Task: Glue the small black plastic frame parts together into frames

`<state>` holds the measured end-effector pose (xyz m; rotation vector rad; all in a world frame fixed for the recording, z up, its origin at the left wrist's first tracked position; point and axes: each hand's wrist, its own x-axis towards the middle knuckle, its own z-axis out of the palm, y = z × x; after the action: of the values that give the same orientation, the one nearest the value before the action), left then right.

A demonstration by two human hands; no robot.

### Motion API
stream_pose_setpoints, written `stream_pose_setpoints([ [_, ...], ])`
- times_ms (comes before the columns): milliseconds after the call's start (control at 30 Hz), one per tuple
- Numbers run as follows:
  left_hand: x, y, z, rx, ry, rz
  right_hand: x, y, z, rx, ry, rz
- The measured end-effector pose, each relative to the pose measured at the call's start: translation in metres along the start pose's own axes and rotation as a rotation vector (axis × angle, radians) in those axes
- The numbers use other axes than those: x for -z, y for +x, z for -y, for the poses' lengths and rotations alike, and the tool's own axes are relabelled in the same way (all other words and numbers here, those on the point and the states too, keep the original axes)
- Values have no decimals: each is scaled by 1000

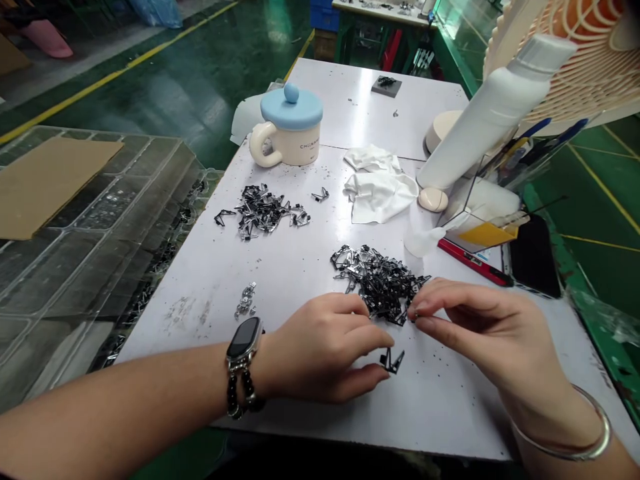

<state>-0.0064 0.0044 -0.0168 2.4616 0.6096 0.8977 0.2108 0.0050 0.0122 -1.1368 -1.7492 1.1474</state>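
My left hand, with a watch and dark beads on its wrist, pinches a small black V-shaped clip between thumb and forefinger. My right hand, a silver bangle at its wrist, has thumb and forefinger pressed together on a tiny piece, too small to name. Between and just beyond both hands lies a heap of black clips. A second pile of black clips sits farther back on the left. Small silvery metal pieces form a little group left of my left hand.
A lidded mug stands at the back left of the white table. White cloths, a leaning white bottle, a pen holder, a red tool and a fan occupy the right side. Compartment trays lie at left.
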Motion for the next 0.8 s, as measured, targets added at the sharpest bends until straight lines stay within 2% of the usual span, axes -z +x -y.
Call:
stream_pose_setpoints([
  [167, 3, 1, 0, 87, 38, -61, -5, -2, -1, -85, 52, 28],
  [400, 5, 1, -2, 205, 109, -167, -14, -8, -3, -36, -58, 54],
  [600, 6, 1, -2, 196, 135, -193, -18, -8, -2, 28, 0, 46],
  [800, 6, 2, -2, 209, 152, -194, -20, -7, -3, 89, -43, 20],
])
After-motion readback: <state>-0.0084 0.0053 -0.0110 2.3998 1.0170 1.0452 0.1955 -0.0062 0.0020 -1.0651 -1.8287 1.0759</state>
